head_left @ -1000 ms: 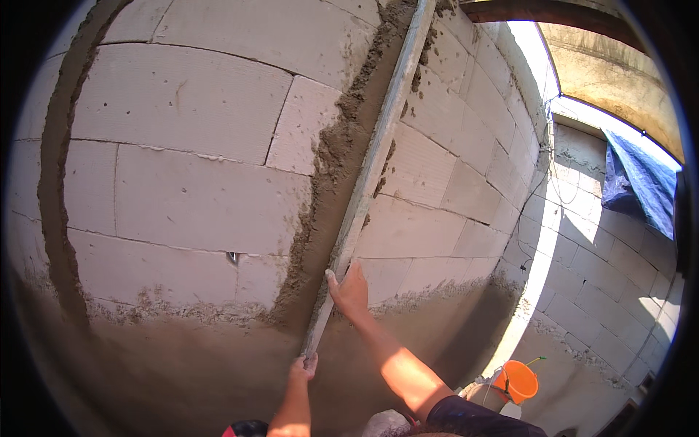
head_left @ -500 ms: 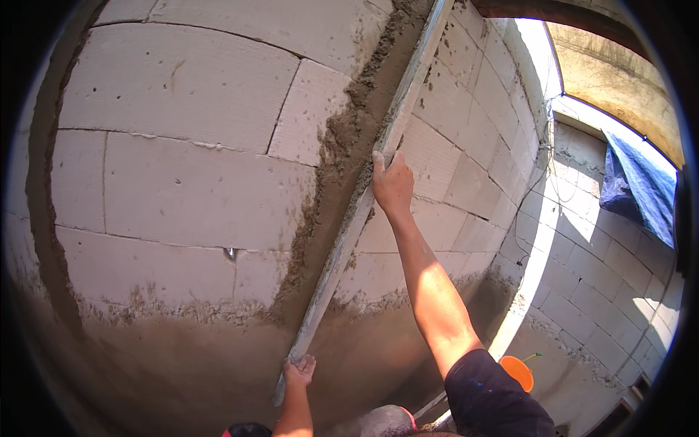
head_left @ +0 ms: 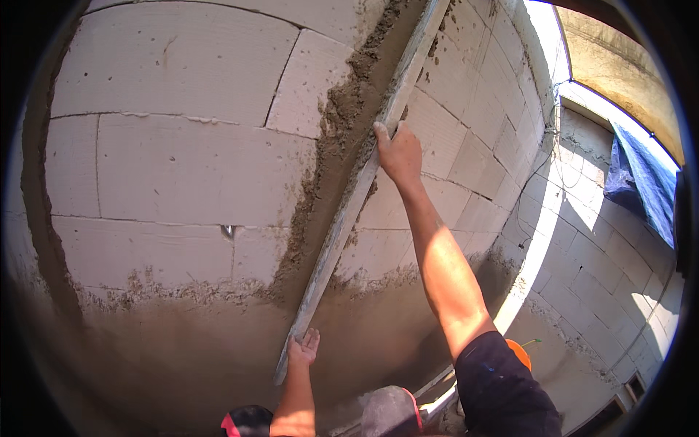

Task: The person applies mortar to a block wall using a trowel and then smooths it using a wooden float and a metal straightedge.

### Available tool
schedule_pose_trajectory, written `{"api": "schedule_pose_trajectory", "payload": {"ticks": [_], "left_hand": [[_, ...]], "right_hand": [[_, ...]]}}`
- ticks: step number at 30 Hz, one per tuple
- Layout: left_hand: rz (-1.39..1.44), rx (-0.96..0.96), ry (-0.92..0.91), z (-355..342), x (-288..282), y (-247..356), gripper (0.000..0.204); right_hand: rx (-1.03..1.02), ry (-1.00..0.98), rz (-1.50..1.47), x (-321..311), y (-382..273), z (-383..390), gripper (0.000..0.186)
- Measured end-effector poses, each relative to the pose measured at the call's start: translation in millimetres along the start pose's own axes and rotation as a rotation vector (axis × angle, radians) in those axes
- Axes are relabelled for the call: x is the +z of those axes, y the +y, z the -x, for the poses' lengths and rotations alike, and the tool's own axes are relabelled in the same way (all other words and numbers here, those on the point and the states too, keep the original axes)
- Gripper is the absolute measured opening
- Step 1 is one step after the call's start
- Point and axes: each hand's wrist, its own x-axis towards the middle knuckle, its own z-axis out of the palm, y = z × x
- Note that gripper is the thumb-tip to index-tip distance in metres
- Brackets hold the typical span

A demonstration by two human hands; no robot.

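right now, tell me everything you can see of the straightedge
The straightedge is long, narrow, greyish and smeared; its material is unclear. It slants up to the right along the mortar strip, its upper end out of view. The right hand grips it partway up; the left hand meets its lower part, grip unclear.

No text, label, number or sign can be read on the long straightedge (head_left: 345, 222), the pale block wall (head_left: 182, 171), the far-right blue tarpaulin (head_left: 639, 182) or the near-right orange bucket (head_left: 520, 354); the dark sleeve (head_left: 510, 397) bears a blue mark (head_left: 489, 369) too small to decipher.
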Motion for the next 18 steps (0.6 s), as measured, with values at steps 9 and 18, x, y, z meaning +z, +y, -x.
{"api": "schedule_pose_trajectory", "payload": {"ticks": [9, 18], "left_hand": [[0.205, -0.041, -0.026, 4, 28, -23, 0.057], [0.164, 0.092, -0.006, 90, 141, -50, 0.050]], "right_hand": [[-0.148, 0.110, 0.266, -6, 12, -79, 0.055], [-0.217, 0.164, 0.202, -101, -31, -201, 0.079]]}}
